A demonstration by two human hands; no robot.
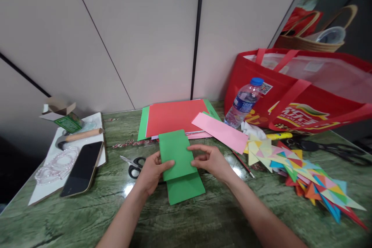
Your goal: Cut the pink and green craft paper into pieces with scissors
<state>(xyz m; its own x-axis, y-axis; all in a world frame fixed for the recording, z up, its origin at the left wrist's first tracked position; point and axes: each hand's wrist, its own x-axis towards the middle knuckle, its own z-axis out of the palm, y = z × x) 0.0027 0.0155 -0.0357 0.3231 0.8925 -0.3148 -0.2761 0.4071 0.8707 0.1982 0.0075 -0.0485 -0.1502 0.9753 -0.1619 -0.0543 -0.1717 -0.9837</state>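
Note:
Green paper [177,153] is held up over the table, with a second green panel [186,189] showing beneath its lower edge. Whether the two are one folded sheet or separate pieces I cannot tell. My left hand [151,168] pinches the left edge, thumb on top and fingers behind. On the right side, my right hand [210,159] grips the edge between thumb and fingers. Black-handled scissors [134,166] lie just left of my left hand. A pink paper strip [222,131] rests beyond my right hand, and a thin dark red pencil-like stick [243,164] lies below it.
Red and green sheets [177,116] are stacked by the wall. A water bottle [244,102] stands before a red bag [261,85]. Colourful paper triangles [314,178] spread at right. At left, a phone [83,168], beads [55,166], a hammer-like tool [83,135] and a small box [68,122] sit together.

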